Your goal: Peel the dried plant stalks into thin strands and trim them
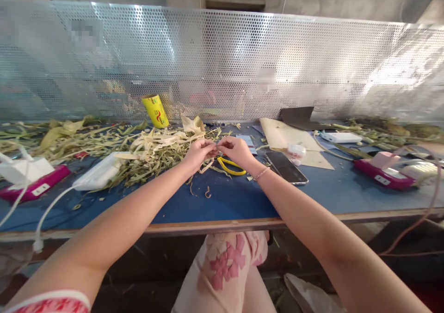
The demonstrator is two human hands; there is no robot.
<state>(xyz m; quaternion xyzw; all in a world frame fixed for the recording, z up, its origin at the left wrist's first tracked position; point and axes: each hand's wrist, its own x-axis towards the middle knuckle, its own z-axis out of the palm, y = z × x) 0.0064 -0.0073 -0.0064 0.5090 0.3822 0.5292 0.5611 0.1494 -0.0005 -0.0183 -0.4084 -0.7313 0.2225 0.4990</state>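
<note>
My left hand (pixel 202 152) and my right hand (pixel 236 149) meet over the middle of the blue table, fingertips pinched close together. Whatever lies between the fingers is too small to make out. Just below my right hand, yellow-handled scissors or a yellow loop (pixel 231 167) rests on the table; its far part is hidden. A heap of dry, pale and green plant strips (pixel 152 149) spreads beside and behind my left hand. To the right of my right wrist lies a black phone (pixel 286 167).
A yellow tube (pixel 155 111) leans behind the heap. Magenta power strips (pixel 38 186) with plugs and cables sit at both sides, a white power bank or adapter (pixel 100 172) at left. Brown paper (pixel 287 136) lies at right. A perforated metal screen (pixel 222 63) borders the back.
</note>
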